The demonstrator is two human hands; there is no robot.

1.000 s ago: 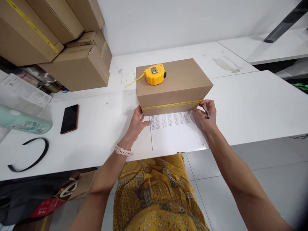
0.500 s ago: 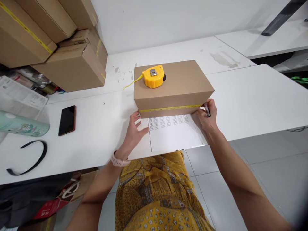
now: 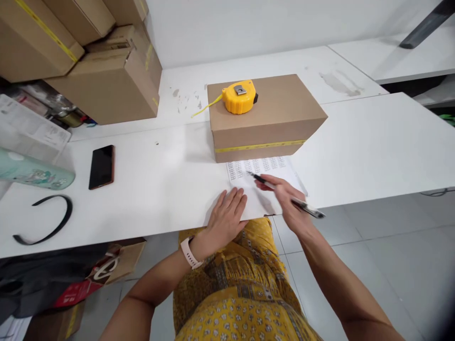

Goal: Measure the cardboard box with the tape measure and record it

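Observation:
My right hand (image 3: 289, 201) grips a black pen (image 3: 264, 181), its tip over a white paper sheet (image 3: 254, 192) with columns of small writing. Whether the tip touches the paper I cannot tell. Fingers stretched out, my left hand (image 3: 227, 210) lies flat on the sheet's lower left part at the table's front edge. Behind the hands, a closed cardboard box (image 3: 270, 106) with a yellow tape strip along its side covers the far part of the sheet. A yellow tape measure (image 3: 239, 98) rests on top of the box, its strap hanging over the left edge.
On the white table (image 3: 167, 175) at left lie a phone (image 3: 102, 166), a black headband-like arc (image 3: 63, 220) and a mint-green bottle (image 3: 37, 171). Larger cardboard boxes (image 3: 110, 87) are piled at the back left. A wall stands behind the table.
Both hands have left the sides of the cardboard box. My left hand has come down flat on the paper; my right hand has swung the pen inward, tip toward the written columns.

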